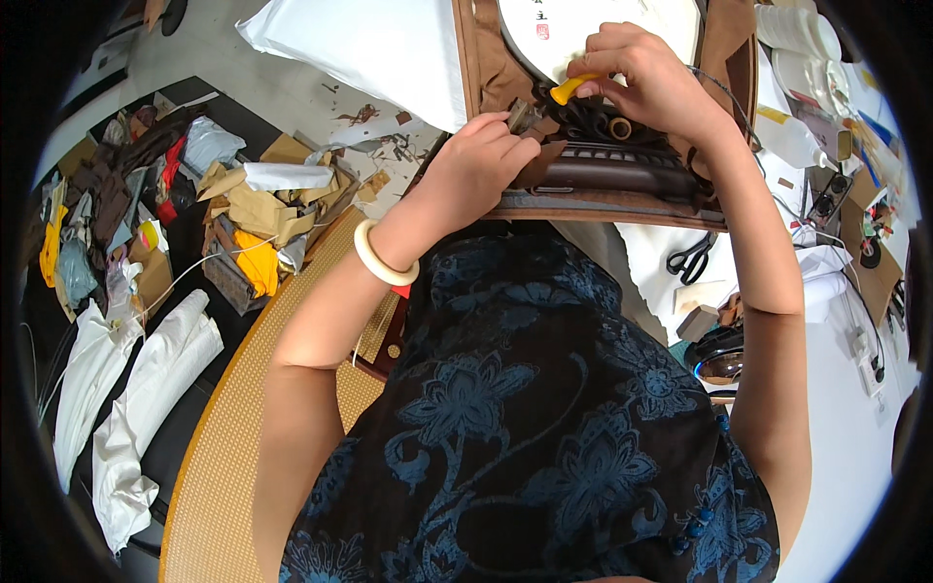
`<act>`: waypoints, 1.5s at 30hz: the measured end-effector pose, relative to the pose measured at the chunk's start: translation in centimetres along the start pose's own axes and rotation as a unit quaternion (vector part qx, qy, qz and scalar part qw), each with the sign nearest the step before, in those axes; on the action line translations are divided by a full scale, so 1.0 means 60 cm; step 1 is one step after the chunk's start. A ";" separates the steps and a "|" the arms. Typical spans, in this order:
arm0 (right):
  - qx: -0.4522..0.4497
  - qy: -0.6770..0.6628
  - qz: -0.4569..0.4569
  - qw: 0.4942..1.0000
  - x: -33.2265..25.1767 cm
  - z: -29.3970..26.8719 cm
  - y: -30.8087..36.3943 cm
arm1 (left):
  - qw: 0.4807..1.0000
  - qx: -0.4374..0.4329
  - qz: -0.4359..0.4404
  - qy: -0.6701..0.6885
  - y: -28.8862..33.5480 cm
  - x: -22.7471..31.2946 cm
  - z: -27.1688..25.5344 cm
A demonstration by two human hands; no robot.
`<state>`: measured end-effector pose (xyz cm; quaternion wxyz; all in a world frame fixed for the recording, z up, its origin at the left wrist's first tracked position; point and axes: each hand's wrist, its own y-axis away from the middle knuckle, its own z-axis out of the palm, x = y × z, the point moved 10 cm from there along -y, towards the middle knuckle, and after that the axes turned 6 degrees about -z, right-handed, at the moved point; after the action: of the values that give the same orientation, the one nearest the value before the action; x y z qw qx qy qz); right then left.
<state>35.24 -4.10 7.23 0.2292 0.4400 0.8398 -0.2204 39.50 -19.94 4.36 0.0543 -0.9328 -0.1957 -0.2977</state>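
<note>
My right hand [637, 83] is closed round a small tool with a yellow handle [564, 90], whose kind I cannot make out. It hovers over a wooden-edged tray [622, 216] lined with brown cloth. Across from it, my left hand [481, 165] lies at the tray's near left part with curled fingers, beside a brown flap [540, 163]; what they hold is hidden. Between the hands sit black coiled parts and a tan ring [620, 127]. Nearest me in the tray runs a dark brown ribbed piece [622, 175]. Behind stands a round white panel [641, 34] with a dark rim.
At the left, a black table [194, 360] carries heaped scraps of cloth and paper and rolled white fabric [155, 408]. A woven yellow mat edge [238, 418] curves past my left arm. Black scissors [690, 260], a clear bottle [792, 136] and a power strip [868, 364] lie right.
</note>
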 end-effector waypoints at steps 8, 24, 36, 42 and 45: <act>0.033 0.012 0.043 0.998 0.029 0.005 0.032 | 0.999 0.032 0.013 0.027 0.048 0.049 0.000; 0.163 -0.123 0.259 0.944 0.057 0.024 0.139 | 0.994 -0.060 -0.076 -0.042 0.040 0.022 0.016; 0.165 -0.110 0.252 0.947 0.051 0.021 0.137 | 0.985 -0.034 -0.078 0.151 0.047 0.031 -0.017; 0.182 -0.111 0.233 0.949 0.051 0.024 0.138 | 0.988 -0.084 -0.100 -0.089 0.033 0.041 0.036; 0.195 -0.105 0.216 0.951 0.046 0.017 0.134 | 0.981 -0.099 -0.115 -0.117 0.036 0.041 0.041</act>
<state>40.80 1.24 3.46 0.2683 0.6213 0.6365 -0.3700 43.51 -20.57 3.79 -0.0965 -0.9333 -0.2760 -0.2087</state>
